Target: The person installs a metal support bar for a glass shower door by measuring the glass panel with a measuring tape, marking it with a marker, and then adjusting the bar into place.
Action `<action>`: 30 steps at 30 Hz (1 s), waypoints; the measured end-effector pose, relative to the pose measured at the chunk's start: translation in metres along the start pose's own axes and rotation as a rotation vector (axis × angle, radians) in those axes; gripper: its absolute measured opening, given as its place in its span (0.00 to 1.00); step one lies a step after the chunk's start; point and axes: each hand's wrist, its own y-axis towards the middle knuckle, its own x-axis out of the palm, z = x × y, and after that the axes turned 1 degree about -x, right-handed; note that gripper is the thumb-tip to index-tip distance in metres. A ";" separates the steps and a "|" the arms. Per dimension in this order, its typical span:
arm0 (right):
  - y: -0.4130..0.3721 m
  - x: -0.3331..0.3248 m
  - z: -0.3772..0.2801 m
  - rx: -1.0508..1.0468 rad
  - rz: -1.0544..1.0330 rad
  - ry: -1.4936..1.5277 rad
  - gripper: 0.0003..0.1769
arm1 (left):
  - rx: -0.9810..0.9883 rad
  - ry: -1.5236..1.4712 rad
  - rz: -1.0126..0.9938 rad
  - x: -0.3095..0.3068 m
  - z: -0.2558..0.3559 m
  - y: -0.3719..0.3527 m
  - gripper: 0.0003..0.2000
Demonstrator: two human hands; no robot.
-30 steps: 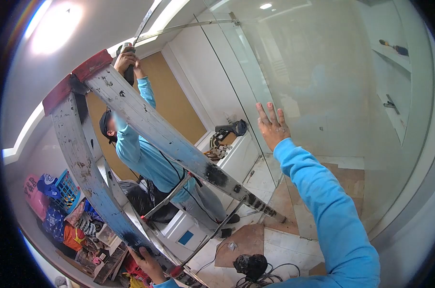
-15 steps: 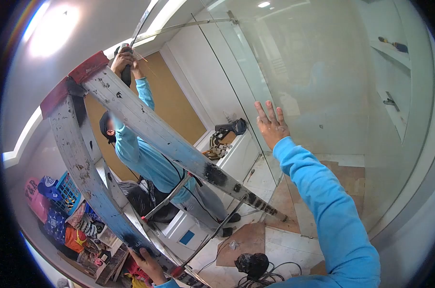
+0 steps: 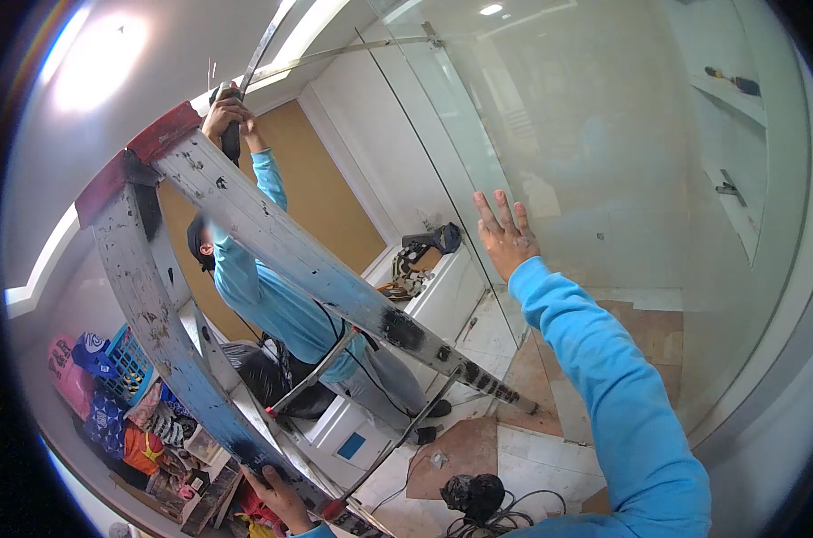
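Observation:
A paint-spattered stepladder (image 3: 285, 255) with red top caps stands tilted across the view. At the lower edge, my left hand (image 3: 281, 504) holds one of its side rails, with part of the grip cut off below. My right hand (image 3: 508, 246) is raised with fingers stretched out, flat against the clear glass panel (image 3: 595, 170). Beyond the ladder a co-worker (image 3: 285, 300) in a light blue top reaches up with both hands on a dark power tool (image 3: 230, 134). That tool is at a metal rail (image 3: 267, 40) near the ceiling; its working end is hard to make out.
Cables and a black bag (image 3: 473, 495) lie on the floor beside a brown board (image 3: 456, 457). A white tub (image 3: 451, 287) carries bags and tools. To the left are a blue basket (image 3: 130, 363) and piled clothes (image 3: 146, 448). A brush (image 3: 745, 85) rests on a shelf.
The co-worker's hands and tool have shifted slightly left, and the orange streaks near the tool are gone. Both my hands stay where they were.

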 end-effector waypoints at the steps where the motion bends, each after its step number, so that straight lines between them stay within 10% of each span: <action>1: 0.000 0.001 0.000 0.000 0.001 0.005 0.03 | 0.011 0.022 0.012 0.000 -0.002 0.001 0.36; 30: 0.004 0.004 -0.005 0.005 0.012 0.035 0.03 | 0.008 -0.046 -0.015 0.002 -0.010 0.010 0.35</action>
